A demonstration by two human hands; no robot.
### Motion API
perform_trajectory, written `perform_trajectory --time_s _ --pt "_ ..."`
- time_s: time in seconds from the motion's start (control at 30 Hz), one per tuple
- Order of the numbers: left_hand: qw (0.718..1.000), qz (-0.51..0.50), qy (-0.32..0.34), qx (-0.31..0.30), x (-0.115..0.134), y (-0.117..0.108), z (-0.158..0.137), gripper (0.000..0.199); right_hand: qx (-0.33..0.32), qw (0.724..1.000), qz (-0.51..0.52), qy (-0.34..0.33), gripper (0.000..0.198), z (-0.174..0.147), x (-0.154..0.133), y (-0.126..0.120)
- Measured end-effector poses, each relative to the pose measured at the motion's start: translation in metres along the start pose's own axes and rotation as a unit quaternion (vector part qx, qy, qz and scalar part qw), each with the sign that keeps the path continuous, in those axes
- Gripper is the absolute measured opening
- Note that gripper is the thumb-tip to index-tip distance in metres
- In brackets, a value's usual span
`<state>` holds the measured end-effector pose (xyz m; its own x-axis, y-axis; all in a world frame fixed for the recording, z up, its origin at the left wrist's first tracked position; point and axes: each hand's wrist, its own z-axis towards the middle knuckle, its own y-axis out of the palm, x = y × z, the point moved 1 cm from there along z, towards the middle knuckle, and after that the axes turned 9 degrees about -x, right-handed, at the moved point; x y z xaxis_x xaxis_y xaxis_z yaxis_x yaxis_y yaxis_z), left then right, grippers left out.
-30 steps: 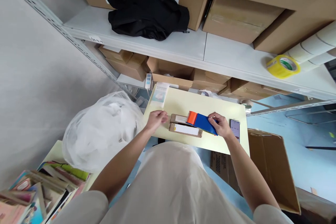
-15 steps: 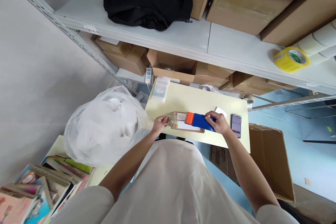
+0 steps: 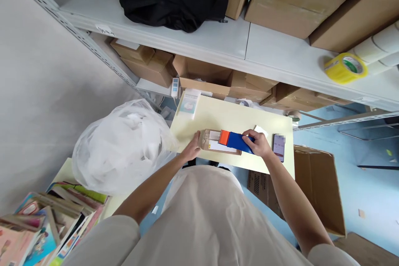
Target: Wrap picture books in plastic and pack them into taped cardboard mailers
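Note:
A small cardboard box (image 3: 203, 144) with white labels on its top lies at the front edge of the pale yellow table (image 3: 215, 110). My left hand (image 3: 192, 149) rests against the box's left end, fingers stretched out along it; clear tape shows shiny there. Over the right part of the box, my right hand (image 3: 257, 143) is closed on a blue tape dispenser (image 3: 238, 142) with an orange front end. That orange end sits over the labelled top, and the underside of the dispenser is hidden.
On the table are a phone (image 3: 278, 148), a white packet (image 3: 260, 130) and a flat white box (image 3: 188, 104). A bulging clear plastic bag (image 3: 121, 145) stands left, above books (image 3: 62, 220). An open carton (image 3: 318, 187) is right; a shelf (image 3: 218, 37) with yellow tape (image 3: 345, 68) crosses the back.
My left hand has gone from pinching at the box's left end to lying with its fingers stretched against it. The dispenser stays over the box in my right hand.

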<state>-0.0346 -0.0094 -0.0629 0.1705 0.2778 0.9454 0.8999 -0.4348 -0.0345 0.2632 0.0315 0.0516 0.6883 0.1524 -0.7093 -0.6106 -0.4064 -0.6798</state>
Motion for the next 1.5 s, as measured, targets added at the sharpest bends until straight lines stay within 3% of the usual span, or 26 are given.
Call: perform_trajectory --time_s 0.1,0.17,0.33,0.5,0.77,0.83,0.97,1.2,1.4,1.5 --pt "0.969 0.227 0.082 -0.048 0.023 -0.010 -0.001 0.120 -0.002 1.000 0.007 0.000 0.029 -0.001 0.004 -0.002" --pt "0.948 0.279 0.125 -0.085 0.038 -0.008 0.008 0.129 -0.002 1.000 0.010 0.002 0.030 -0.002 0.005 -0.003" --pt "0.932 0.325 0.120 -0.109 0.054 0.003 0.034 0.118 -0.018 1.000 0.002 0.000 0.030 -0.001 -0.002 -0.001" --pt "0.884 0.437 0.122 -0.116 0.054 -0.005 0.037 0.111 -0.029 1.000 -0.010 0.000 0.029 -0.002 -0.006 -0.009" --pt "0.835 0.528 0.106 -0.110 0.053 -0.043 0.039 0.107 -0.026 0.999 -0.038 0.018 0.029 -0.018 0.058 -0.049" --pt "0.830 0.534 0.106 -0.118 0.050 -0.047 0.038 0.106 -0.036 0.999 -0.035 0.017 0.029 -0.015 0.072 -0.045" --pt "0.852 0.502 0.098 -0.108 0.047 -0.047 0.038 0.109 -0.037 0.999 -0.010 0.018 0.028 -0.007 0.089 -0.034" --pt "0.860 0.487 0.097 -0.121 0.034 -0.045 0.048 0.113 -0.061 0.998 0.017 0.016 0.027 0.002 0.108 -0.035" --pt "0.845 0.516 0.062 -0.129 0.015 -0.048 0.050 0.109 -0.091 0.996 -0.021 0.013 0.029 0.021 0.116 -0.009" --pt "0.815 0.563 0.039 -0.134 0.022 -0.047 0.047 0.107 -0.099 0.995 -0.032 0.010 0.031 0.029 0.118 -0.002"
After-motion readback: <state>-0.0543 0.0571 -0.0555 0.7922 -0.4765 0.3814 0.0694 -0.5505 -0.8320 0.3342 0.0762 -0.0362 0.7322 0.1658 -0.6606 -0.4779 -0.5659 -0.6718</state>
